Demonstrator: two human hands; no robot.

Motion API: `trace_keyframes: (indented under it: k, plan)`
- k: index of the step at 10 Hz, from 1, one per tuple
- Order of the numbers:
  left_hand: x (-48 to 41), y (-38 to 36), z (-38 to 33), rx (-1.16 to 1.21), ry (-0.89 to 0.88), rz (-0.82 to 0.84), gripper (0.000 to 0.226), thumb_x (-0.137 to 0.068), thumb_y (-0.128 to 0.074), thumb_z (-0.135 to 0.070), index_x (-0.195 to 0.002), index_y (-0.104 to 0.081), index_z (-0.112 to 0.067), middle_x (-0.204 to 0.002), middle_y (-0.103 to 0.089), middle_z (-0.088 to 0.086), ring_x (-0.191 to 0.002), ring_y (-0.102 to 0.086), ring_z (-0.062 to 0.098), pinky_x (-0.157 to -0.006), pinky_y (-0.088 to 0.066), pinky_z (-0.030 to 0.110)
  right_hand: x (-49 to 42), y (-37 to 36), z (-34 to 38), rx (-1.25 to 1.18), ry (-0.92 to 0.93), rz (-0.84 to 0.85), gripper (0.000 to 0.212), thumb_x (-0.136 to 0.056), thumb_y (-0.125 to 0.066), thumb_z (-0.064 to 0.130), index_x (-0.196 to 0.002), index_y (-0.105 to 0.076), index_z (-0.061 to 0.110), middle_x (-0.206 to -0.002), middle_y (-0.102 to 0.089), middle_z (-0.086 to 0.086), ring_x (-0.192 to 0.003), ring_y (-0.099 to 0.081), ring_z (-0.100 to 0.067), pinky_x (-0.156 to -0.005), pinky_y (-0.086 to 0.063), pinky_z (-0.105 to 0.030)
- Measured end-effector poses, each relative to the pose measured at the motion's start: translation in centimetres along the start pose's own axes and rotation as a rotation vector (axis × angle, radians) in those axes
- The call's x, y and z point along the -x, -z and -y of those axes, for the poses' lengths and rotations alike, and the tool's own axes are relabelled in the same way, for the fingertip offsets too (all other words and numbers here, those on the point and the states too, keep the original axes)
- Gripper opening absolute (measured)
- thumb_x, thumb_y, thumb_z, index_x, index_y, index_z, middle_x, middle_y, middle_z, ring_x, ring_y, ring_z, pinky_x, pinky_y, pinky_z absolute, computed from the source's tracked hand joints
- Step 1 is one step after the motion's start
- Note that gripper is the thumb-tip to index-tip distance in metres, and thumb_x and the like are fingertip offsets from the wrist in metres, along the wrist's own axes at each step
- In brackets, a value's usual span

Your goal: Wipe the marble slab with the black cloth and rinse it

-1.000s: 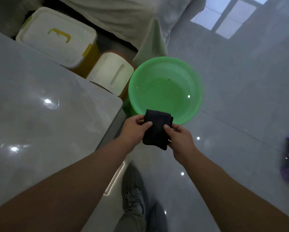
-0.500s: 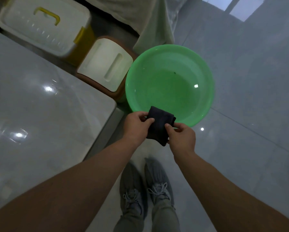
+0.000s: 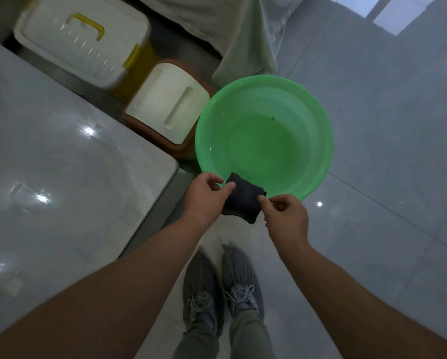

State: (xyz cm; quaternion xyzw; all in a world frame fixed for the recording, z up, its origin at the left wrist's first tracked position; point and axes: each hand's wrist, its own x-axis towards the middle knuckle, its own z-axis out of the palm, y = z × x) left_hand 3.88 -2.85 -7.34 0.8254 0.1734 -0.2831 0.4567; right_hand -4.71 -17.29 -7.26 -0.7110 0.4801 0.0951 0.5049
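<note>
You hold the folded black cloth (image 3: 243, 200), left hand (image 3: 204, 195) and right hand (image 3: 287, 216) each pinching an edge, over the near rim of the green basin (image 3: 313, 112), right of the marble slab (image 3: 61, 164). The rinse looks yet to start; whether the slab is wiped is unclear.

Home interior, likely: glossy grey floor tiles (image 3: 385, 151); green plastic basin (image 3: 317, 117) centre; lidded storage bins (image 3: 82, 47) at 11 o'clock; draped sheet (image 3: 230, 27) at 12.
</note>
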Motion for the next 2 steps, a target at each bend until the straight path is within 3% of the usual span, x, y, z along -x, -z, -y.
trace_keyframes:
  k: [1,2]
  plan:
    - [0.8,1.6,-1.5,0.076,0.034,0.082,0.018,-0.085,-0.077,-0.028,-0.092,-0.065,-0.017,-0.092,-0.069,0.005,-0.09,-0.068,0.022,-0.077,-0.059,0.037,1.2,1.4,2.2,-0.027,-0.013,0.059,0.016,-0.09,-0.073,0.033,-0.085,-0.065,0.021,-0.081,-0.07,-0.005,-0.076,-0.07,-0.025,-0.075,-0.062,-0.048]
    - [3.2,4.1,-3.2,0.122,0.049,0.194,0.016,-0.09,-0.072,-0.029,-0.099,-0.067,-0.017,-0.099,-0.071,0.004,-0.094,-0.068,0.02,-0.075,-0.054,0.029,3.6,3.9,5.0,-0.06,0.016,0.114,0.01,-0.094,-0.068,0.022,-0.088,-0.065,0.015,-0.083,-0.07,-0.009,-0.071,-0.068,-0.025,-0.071,-0.062,-0.041]
